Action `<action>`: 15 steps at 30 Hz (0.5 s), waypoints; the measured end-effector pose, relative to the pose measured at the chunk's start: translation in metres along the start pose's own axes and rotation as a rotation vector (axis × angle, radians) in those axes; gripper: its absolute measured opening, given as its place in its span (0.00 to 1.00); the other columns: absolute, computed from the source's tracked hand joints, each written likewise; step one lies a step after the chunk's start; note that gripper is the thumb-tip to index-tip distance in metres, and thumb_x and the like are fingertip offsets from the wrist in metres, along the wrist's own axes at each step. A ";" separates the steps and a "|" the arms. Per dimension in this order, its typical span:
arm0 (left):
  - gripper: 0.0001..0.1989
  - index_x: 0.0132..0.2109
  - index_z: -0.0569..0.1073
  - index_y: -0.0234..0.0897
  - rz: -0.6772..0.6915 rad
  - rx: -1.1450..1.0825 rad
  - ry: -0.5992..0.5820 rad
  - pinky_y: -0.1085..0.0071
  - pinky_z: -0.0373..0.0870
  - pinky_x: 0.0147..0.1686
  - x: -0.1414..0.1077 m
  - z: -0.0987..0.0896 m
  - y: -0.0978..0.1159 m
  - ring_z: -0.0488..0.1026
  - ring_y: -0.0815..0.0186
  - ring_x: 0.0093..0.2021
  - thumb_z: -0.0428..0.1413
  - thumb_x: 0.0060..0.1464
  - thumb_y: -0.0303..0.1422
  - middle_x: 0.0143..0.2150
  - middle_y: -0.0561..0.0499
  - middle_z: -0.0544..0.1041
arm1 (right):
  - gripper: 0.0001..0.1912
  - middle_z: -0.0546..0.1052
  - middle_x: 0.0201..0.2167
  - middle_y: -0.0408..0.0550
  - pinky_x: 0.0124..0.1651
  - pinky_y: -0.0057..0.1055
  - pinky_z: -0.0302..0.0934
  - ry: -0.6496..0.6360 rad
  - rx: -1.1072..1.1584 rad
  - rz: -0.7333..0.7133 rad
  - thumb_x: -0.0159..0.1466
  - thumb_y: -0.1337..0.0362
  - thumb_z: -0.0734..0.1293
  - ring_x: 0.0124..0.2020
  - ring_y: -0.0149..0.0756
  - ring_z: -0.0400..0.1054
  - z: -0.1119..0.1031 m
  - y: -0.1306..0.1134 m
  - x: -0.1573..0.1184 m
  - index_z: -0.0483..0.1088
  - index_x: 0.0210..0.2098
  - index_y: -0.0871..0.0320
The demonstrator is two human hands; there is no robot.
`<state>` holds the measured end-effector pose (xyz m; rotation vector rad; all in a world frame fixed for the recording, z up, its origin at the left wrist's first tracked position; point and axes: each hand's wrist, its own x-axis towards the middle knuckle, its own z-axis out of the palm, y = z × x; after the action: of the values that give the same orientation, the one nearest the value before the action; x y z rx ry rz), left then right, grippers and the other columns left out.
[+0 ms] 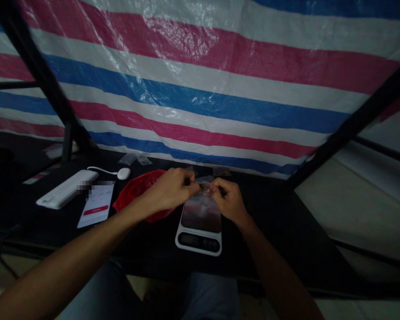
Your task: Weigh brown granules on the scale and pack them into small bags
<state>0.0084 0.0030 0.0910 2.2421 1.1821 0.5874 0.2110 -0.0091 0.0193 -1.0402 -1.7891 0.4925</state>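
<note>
Between my two hands, above the far end of a white digital scale, is a small clear plastic bag with something brownish in it, too dim to name. My left hand pinches the bag's left side. On its right side, the fingers of my right hand are closed as well. The scale has a dark, shiny weighing plate and a dark display panel at its near end. Left of the scale, partly hidden by my left hand and forearm, lies a red plastic bag.
A phone with a lit screen and a long white device lie to the left, with a white round piece on a cable. Small clear packets lie along the back edge. Another packet sits behind my right hand. A striped sheet hangs behind the black table.
</note>
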 end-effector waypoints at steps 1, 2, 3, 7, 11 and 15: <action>0.10 0.28 0.70 0.38 -0.008 0.038 0.032 0.68 0.64 0.31 -0.003 -0.001 0.001 0.71 0.63 0.28 0.52 0.56 0.35 0.26 0.52 0.73 | 0.12 0.68 0.20 0.41 0.29 0.30 0.53 0.004 0.019 0.017 0.63 0.63 0.63 0.23 0.32 0.61 -0.001 0.000 0.000 0.65 0.22 0.55; 0.09 0.31 0.71 0.38 0.010 0.062 0.060 0.67 0.66 0.33 -0.006 0.000 0.001 0.72 0.62 0.30 0.53 0.57 0.37 0.28 0.52 0.75 | 0.13 0.69 0.20 0.41 0.29 0.30 0.54 -0.005 0.047 0.027 0.63 0.63 0.63 0.23 0.32 0.61 -0.001 0.000 0.000 0.65 0.22 0.56; 0.09 0.36 0.73 0.38 0.055 0.075 0.085 0.65 0.68 0.37 -0.008 0.002 0.000 0.74 0.60 0.34 0.56 0.57 0.39 0.34 0.49 0.78 | 0.13 0.69 0.21 0.41 0.29 0.30 0.54 -0.020 0.082 0.030 0.64 0.62 0.63 0.24 0.32 0.62 0.000 -0.001 -0.001 0.66 0.23 0.56; 0.30 0.56 0.70 0.39 0.301 -0.012 0.081 0.58 0.70 0.53 -0.015 0.018 -0.013 0.73 0.51 0.54 0.66 0.50 0.47 0.56 0.41 0.76 | 0.15 0.73 0.24 0.44 0.33 0.32 0.60 -0.075 0.218 0.041 0.66 0.57 0.63 0.27 0.35 0.67 0.009 -0.005 -0.003 0.68 0.25 0.55; 0.17 0.52 0.71 0.39 0.258 -0.235 -0.001 0.64 0.71 0.51 -0.017 0.030 -0.026 0.77 0.59 0.49 0.56 0.64 0.45 0.49 0.46 0.79 | 0.18 0.74 0.23 0.44 0.33 0.32 0.63 -0.080 0.353 0.111 0.66 0.51 0.65 0.27 0.36 0.68 0.015 -0.007 -0.003 0.69 0.25 0.55; 0.18 0.53 0.72 0.39 0.225 -0.179 0.031 0.66 0.71 0.50 -0.018 0.005 -0.036 0.78 0.59 0.49 0.53 0.65 0.47 0.50 0.47 0.80 | 0.21 0.75 0.23 0.45 0.35 0.34 0.64 -0.096 0.452 0.140 0.67 0.48 0.65 0.27 0.36 0.70 0.013 -0.004 0.000 0.69 0.25 0.55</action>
<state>-0.0194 0.0038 0.0623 2.2331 0.8593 0.7858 0.1978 -0.0102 0.0161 -0.8343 -1.5879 0.9959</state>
